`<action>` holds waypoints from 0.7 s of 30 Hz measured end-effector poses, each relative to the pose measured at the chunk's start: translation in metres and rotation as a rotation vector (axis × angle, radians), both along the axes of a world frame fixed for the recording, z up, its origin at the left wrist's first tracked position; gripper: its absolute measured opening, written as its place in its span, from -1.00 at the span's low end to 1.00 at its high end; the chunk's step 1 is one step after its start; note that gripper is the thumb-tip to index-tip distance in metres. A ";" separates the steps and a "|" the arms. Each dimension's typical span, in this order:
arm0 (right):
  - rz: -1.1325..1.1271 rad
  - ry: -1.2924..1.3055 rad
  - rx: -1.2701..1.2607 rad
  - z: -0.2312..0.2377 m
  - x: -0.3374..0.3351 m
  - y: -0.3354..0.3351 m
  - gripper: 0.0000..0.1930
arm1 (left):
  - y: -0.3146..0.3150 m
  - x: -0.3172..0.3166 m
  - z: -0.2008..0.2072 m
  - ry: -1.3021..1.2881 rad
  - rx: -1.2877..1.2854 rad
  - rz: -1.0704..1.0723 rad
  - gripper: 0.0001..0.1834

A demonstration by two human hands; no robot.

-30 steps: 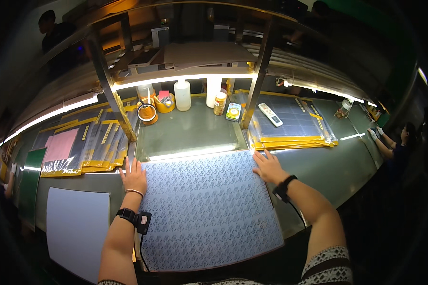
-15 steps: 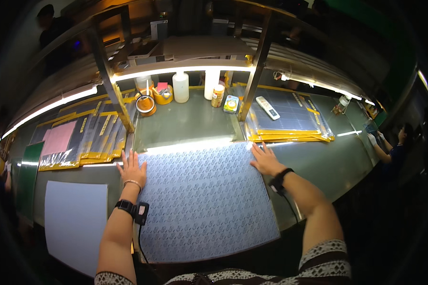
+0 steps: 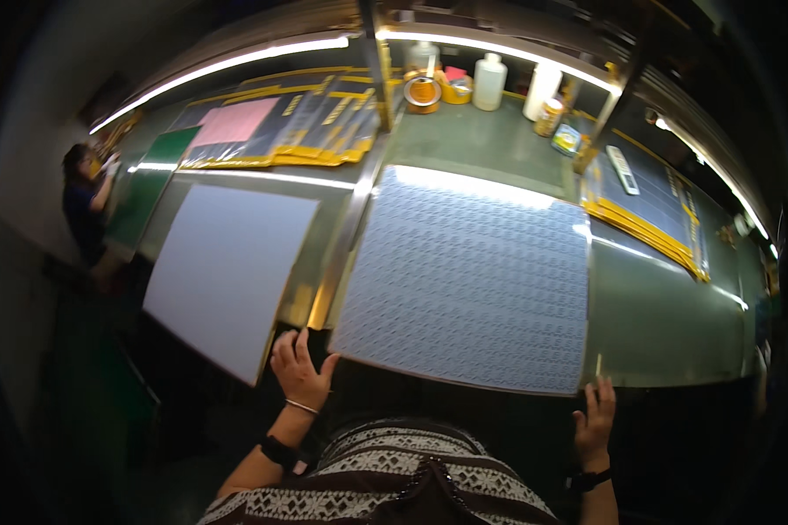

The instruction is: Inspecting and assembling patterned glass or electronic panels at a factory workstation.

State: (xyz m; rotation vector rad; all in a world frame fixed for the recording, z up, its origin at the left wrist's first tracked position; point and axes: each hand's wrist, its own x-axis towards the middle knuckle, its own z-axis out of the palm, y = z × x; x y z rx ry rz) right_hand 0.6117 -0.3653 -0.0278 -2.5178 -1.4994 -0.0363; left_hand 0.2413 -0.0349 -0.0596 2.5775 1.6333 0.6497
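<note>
A large blue-grey sheet with a repeated dark pattern (image 3: 468,289) lies flat on the bench in front of me. Just off its near left corner is my left hand (image 3: 302,374), thumb and fingers apart, holding nothing. At the sheet's near right corner my right hand (image 3: 595,420) has its fingers stretched out and grips nothing; whether it touches the edge I cannot tell. On the left, a plain pale sheet (image 3: 228,271) overhangs the bench front, its near right corner close to my left hand.
Yellow-edged dark film sheets lie in stacks at left (image 3: 298,136) and right (image 3: 665,210); a remote control (image 3: 622,170) rests on the right one. Bottles (image 3: 489,83) and tape rolls (image 3: 422,94) stand behind. Beside a green board (image 3: 153,188) is another person (image 3: 83,201). Metal posts (image 3: 376,70) rise from the bench.
Both hands have drawn back from the far corners of the patterned sheet to its near edge. My view has turned left, bringing the person at left into fuller sight.
</note>
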 end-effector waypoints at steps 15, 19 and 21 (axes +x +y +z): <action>0.286 -0.131 0.204 -0.024 0.030 0.052 -0.74 | 0.005 0.004 -0.015 -0.945 -0.808 0.074 -0.66; 0.371 -0.302 0.376 0.059 0.041 0.074 -0.86 | 0.047 0.010 0.065 -1.090 -0.754 0.002 -0.71; 0.225 -0.153 0.567 0.113 0.062 0.098 -0.86 | 0.092 0.011 0.157 -0.908 -0.401 -0.350 -0.64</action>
